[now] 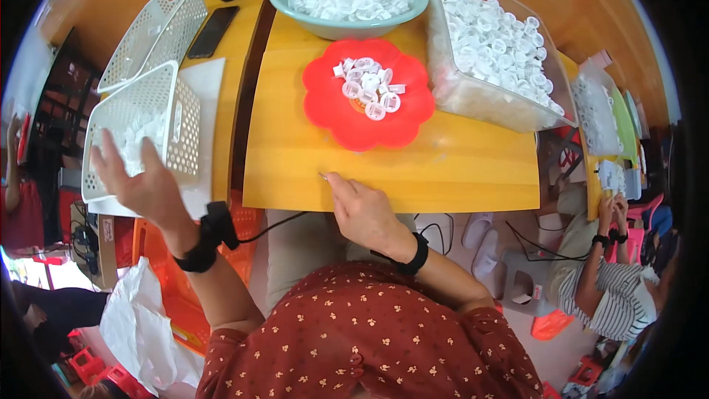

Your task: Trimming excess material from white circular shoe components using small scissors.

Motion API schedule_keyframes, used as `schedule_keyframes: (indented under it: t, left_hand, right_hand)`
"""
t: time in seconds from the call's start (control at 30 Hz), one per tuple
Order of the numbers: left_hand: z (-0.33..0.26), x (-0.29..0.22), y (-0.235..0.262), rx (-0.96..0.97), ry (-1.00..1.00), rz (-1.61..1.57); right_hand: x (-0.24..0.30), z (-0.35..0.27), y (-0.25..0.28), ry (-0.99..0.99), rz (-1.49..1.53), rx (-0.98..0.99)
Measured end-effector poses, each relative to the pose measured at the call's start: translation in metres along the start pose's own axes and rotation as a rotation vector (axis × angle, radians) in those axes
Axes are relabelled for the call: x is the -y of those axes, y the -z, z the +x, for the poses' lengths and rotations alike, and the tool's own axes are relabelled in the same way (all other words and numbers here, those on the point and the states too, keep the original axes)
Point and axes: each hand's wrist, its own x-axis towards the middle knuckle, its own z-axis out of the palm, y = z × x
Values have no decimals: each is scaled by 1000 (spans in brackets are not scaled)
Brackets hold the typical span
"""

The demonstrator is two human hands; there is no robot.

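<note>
The dark red top (399, 332), a soft cloth sprinkled with pale flowers, fills the near edge. Beyond it, the right hand (363, 210) is closed in a pinch, thumb against forefinger, on a small slim piece (323, 176) over the near part of the smooth yellow tabletop (458, 170). Only the dark tip of that piece shows (too little to name its kind); it points away and to the left, and its long axis seems to run back into the grip. The left hand (144, 185) is spread wide, fingers apart, with nothing visible in it, above the near end of a white perforated plastic basket (186, 129); whether it touches the white pieces (140, 131) inside, I cannot tell. The basket's length runs away from the person. Farther off, a glossy red dish (325, 96) with a petal-shaped rim holds round, ring-like white parts (373, 89). At the back stand a smooth teal bowl (295, 15) and a clear, straight-walled bin (473, 100), both heaped with small white plastic parts.
</note>
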Motion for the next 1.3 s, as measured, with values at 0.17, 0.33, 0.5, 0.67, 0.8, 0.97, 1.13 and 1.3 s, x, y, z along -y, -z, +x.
schedule_keyframes:
  t: [0.17, 0.33, 0.5, 0.67, 0.8, 0.97, 1.13, 1.3]
  left_hand:
    - [-33, -73, -38, 755, -33, -648]
    - [-55, -120, -85, 1104, -291, -654]
    - [-80, -127, -107, 1141, -585, -607]
    - [-83, -126, -102, 1157, -476, -665]
    - [-77, -118, -72, 1046, -109, -832]
    - [-94, -93, -20, 1075, 434, -1099]
    - [-115, -78, 13, 1105, 625, -1202]
    - [-124, -61, 18, 1068, 907, -1446]
  right_hand:
    - [-14, -9, 1, -77, 358, -101]
    - [-12, -11, 2, -75, 450, -131]
    - [-14, -11, 3, -78, 470, -122]
    - [-15, -12, 4, -88, 483, -87]
    - [-15, -12, 2, -99, 498, -104]
    - [-12, -11, 2, -187, 547, -156]
    - [8, 10, 2, -320, 678, -173]
    - [13, 21, -1, -282, 665, -99]
